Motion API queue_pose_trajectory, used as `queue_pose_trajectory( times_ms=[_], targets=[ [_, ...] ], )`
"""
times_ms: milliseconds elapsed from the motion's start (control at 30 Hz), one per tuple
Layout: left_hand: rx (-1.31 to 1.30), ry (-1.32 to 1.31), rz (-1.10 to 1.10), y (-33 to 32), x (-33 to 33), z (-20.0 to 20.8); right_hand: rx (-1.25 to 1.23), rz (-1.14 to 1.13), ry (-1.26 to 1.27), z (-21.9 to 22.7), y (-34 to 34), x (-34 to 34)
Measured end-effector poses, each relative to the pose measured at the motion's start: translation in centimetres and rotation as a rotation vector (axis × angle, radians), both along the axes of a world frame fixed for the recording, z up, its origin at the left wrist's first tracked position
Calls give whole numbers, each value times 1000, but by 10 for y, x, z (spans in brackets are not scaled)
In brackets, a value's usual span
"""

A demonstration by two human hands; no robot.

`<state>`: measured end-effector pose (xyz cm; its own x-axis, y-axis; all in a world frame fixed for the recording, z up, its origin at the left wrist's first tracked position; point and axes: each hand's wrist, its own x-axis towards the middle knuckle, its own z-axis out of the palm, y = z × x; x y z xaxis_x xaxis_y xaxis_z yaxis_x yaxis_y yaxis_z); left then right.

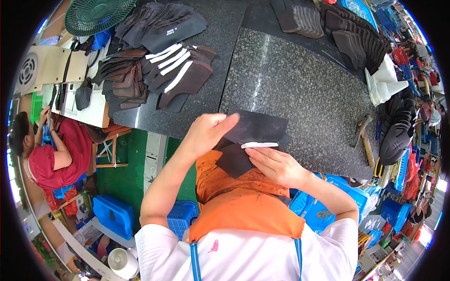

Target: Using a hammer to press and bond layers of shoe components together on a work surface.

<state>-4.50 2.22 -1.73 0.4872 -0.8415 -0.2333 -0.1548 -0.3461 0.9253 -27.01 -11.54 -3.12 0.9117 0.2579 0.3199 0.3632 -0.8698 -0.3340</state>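
A flat dark piece [260,125], like a shoe-upper cutting, lies at the near edge of the stone worktop in front of me. A narrow white strip [260,145] runs across its near part. My left hand [208,133] grips the left edge of the piece, thumb on top and fingers curled below. My right hand [277,167] is closed at its near edge, fingertips pressed together just under the strip; its thumb is hidden. Another dark flap [234,160] hangs over the worktop edge above my orange apron [243,210].
Stacks of dark cuttings [124,77] lie at the left, some with white strips [178,75]. More stacks [300,21] stand far right. A hammer [363,136] and a white bottle [386,89] are at the right. A person in red [70,145] sits at the left.
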Motion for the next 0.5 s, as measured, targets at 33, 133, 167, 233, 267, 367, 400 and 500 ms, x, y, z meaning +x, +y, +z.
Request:
queue_pose_trajectory(
  times_ms=[33, 133, 167, 233, 267, 367, 400, 500],
  targets=[
    [156, -99, -133, -10, 6, 7, 23, -6, 8, -2, 0, 0],
    [252, -141, -274, -22, -5, 11, -7, -36, 88, 2, 6, 1],
    [166, -168, -273, -25, -12, 18, -1, -68, 148, 4, 11, 1],
    [-15, -243, -290, -16, -26, 19, -6, -125, 155, 7, 20, 0],
    [-56, -339, -340, -4, -34, 19, -14, -175, 161, 8, 24, 0],
    [-108, -391, -407, 33, -49, 15, -50, -206, 158, 3, 36, -7],
    [-237, -564, -442, 43, -47, 1, -54, -212, 186, 1, 41, -8],
    [-368, -791, -501, 55, -44, -11, -30, -249, 210, 5, 43, -6]
  ],
)
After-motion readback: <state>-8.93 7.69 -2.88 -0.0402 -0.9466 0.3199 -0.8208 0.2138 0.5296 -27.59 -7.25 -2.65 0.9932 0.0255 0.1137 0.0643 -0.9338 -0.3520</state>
